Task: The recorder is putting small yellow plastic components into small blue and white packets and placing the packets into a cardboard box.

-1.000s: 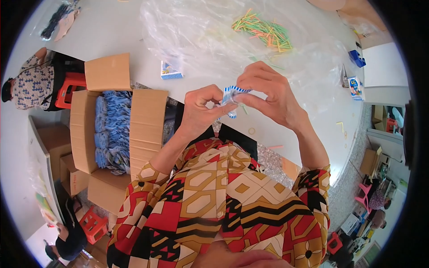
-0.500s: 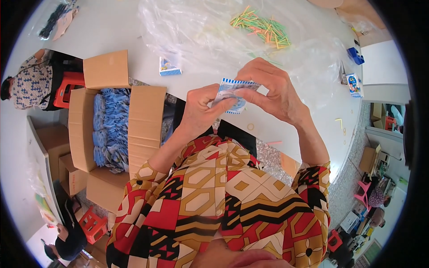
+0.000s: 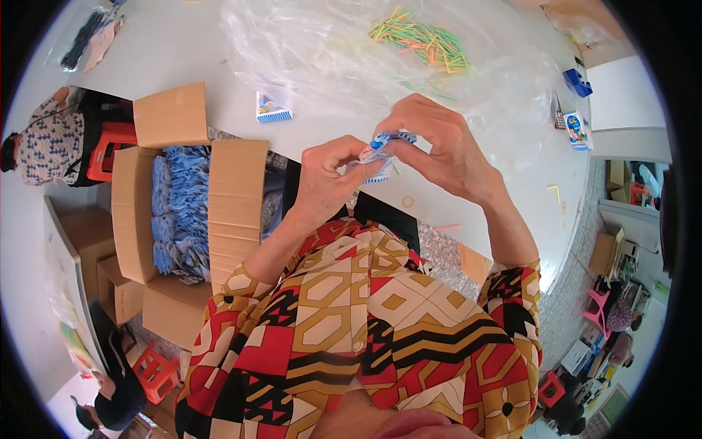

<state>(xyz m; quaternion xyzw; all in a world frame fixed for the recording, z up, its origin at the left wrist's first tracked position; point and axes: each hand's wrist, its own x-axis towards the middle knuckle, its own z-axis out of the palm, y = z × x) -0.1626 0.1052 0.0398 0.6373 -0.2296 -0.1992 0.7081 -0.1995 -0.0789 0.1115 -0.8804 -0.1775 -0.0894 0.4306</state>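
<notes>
A small blue-and-white plastic packet (image 3: 377, 155) is held up near the table edge, bent and crumpled at its upper part. My left hand (image 3: 324, 172) pinches its left side between thumb and fingers. My right hand (image 3: 447, 150) is closed on its upper right corner. The fingers partly cover the packet, so I cannot tell whether it is torn open. Beyond my hands, a pile of thin green, orange and yellow sticks (image 3: 423, 42) lies on clear plastic sheeting (image 3: 307, 51).
An open cardboard box (image 3: 238, 197) full of blue bundled packets (image 3: 189, 208) stands at my left. On the table lie a blue-and-white pack (image 3: 274, 107), another pack (image 3: 577, 132), a blue tape dispenser (image 3: 578, 83) and a rubber band (image 3: 407, 201). People sit on red stools farther left.
The packet was flatter, its face turned up; now its upper part is folded and twisted between my fingers. My hands have stayed nearly in place, both still gripping it.
</notes>
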